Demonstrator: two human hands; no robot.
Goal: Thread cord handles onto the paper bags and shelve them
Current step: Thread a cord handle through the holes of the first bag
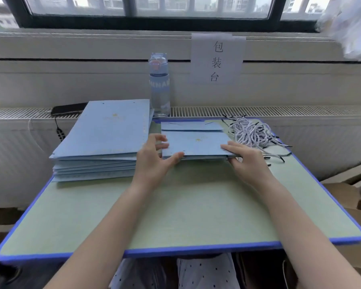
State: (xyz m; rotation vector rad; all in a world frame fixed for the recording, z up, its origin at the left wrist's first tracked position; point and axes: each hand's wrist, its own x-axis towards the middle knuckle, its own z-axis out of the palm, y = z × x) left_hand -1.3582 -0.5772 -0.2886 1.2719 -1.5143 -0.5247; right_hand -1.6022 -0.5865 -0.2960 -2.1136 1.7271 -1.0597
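**Both hands on one flat bag at mid-worktop**

Your left hand sits at the near-left corner of a flat blue paper bag. Its fingers are spread: the tips touch the bag's left edge and the thumb lies along the near edge. The hand is a little blurred.

Your right hand pinches the near-right corner of the same bag, with the thumb on top and the other fingers curled underneath. That corner is raised slightly off the worktop.

The bag lies flat around the middle of the worktop, toward the far side. Its folded base points to the far edge, and a small gold mark shows on its face.

Just left of it is a stack of bags, also flat and blue, which reaches the far-left edge. To the right of the held bag lies a loose pile of cords, white and grey twist with dark tips. The pile touches or nearly touches the bag's right side.

Beyond the worktop a clear water bottle stands upright on the ledge. A dark phone lies farther left, and a paper sign hangs on the wall.
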